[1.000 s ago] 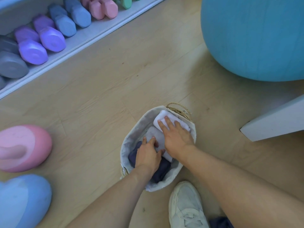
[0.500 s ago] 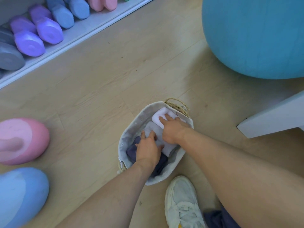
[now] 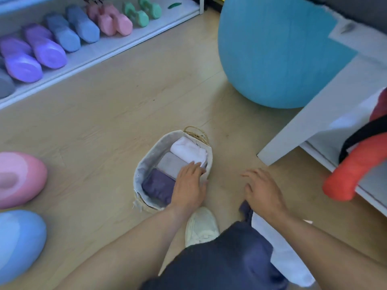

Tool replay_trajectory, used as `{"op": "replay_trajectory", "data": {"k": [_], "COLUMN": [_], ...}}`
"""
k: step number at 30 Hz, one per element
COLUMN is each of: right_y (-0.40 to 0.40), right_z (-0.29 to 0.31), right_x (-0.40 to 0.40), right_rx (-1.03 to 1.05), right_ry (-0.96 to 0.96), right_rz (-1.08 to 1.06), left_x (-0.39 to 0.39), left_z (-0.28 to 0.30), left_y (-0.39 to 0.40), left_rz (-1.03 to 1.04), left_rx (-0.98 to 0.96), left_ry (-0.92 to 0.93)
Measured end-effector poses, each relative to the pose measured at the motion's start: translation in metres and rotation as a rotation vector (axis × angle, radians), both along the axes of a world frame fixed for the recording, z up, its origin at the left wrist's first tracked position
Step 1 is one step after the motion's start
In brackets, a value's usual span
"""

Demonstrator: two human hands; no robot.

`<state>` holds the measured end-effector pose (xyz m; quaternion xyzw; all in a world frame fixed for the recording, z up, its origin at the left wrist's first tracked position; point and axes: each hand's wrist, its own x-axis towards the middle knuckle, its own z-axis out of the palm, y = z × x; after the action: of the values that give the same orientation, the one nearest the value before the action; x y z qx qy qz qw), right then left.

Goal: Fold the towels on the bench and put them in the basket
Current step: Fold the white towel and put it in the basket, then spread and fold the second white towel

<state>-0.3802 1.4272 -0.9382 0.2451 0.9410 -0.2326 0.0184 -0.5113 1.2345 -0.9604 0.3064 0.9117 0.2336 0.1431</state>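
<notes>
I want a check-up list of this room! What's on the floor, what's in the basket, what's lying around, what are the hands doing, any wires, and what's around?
Surface: pale wood-look floor; the basket stands on it.
Job's things: oval woven basket with grey liner holds three folded towels in a row: white towel, grey towel, dark purple towel.
Clutter: red foam roller with a black strap on the white bench.
Hands: left hand rests over the basket's near rim, fingers straight; right hand open above the floor, holding nothing.
Cables: nothing seen.
Surroundings: large teal exercise ball; coloured dumbbells on a white rack; a white shoe.
</notes>
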Motion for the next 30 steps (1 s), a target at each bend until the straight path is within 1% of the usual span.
{"op": "replay_trajectory", "data": {"k": [2, 5, 6, 8, 9, 11, 13, 14, 16, 18, 20, 21, 23, 25, 28, 30], "right_y": [0.013, 0.017, 0.014, 0.003, -0.003, -0.011, -0.011, -0.01, -0.006, -0.001, 0.004, 0.007, 0.012, 0.011, 0.005, 0.0], "right_z": [0.005, 0.013, 0.016, 0.014, 0.008, -0.006, -0.017, -0.018, -0.009, 0.011, 0.044, 0.065, 0.11, 0.161, 0.236, 0.283], "right_x": [0.028, 0.078, 0.093, 0.116, 0.126, 0.143, 0.156, 0.16, 0.163, 0.163, 0.162, 0.161, 0.157, 0.153, 0.159, 0.172], "right_rx": [0.013, -0.065, -0.107, -0.113, -0.103, -0.092, -0.038, -0.017, 0.018, -0.002, -0.15, -0.23, -0.325, -0.34, -0.27, -0.214], "right_ry": [-0.12, -0.206, -0.244, -0.414, -0.511, -0.601, -0.629, -0.63, -0.562, -0.376, -0.187, -0.123, -0.054, -0.01, 0.043, 0.063], "right_rz": [-0.132, -0.262, -0.269, -0.18, -0.141, -0.202, -0.28, -0.277, -0.243, -0.19, -0.175, -0.17, -0.152, -0.104, -0.014, -0.001], "left_x": [0.007, 0.011, 0.01, 0.009, 0.009, 0.009, 0.012, 0.015, 0.021, 0.027, 0.033, 0.037, 0.05, 0.068, 0.1, 0.123], "left_z": [0.02, 0.059, 0.072, 0.103, 0.12, 0.146, 0.17, 0.182, 0.203, 0.227, 0.25, 0.263, 0.289, 0.313, 0.349, 0.372], "left_y": [0.021, 0.057, 0.069, 0.09, 0.098, 0.112, 0.122, 0.126, 0.132, 0.136, 0.141, 0.144, 0.149, 0.154, 0.157, 0.156], "left_rz": [-0.138, -0.321, -0.362, -0.42, -0.444, -0.476, -0.509, -0.523, -0.575, -0.643, -0.698, -0.721, -0.759, -0.799, -0.907, -0.999], "left_rx": [-0.026, -0.16, -0.177, -0.213, -0.235, -0.283, -0.32, -0.329, -0.367, -0.444, -0.556, -0.607, -0.668, -0.697, -0.735, -0.734], "left_ry": [-0.074, -0.342, -0.454, -0.627, -0.653, -0.631, -0.589, -0.572, -0.531, -0.509, -0.504, -0.497, -0.466, -0.421, -0.369, -0.311]}}
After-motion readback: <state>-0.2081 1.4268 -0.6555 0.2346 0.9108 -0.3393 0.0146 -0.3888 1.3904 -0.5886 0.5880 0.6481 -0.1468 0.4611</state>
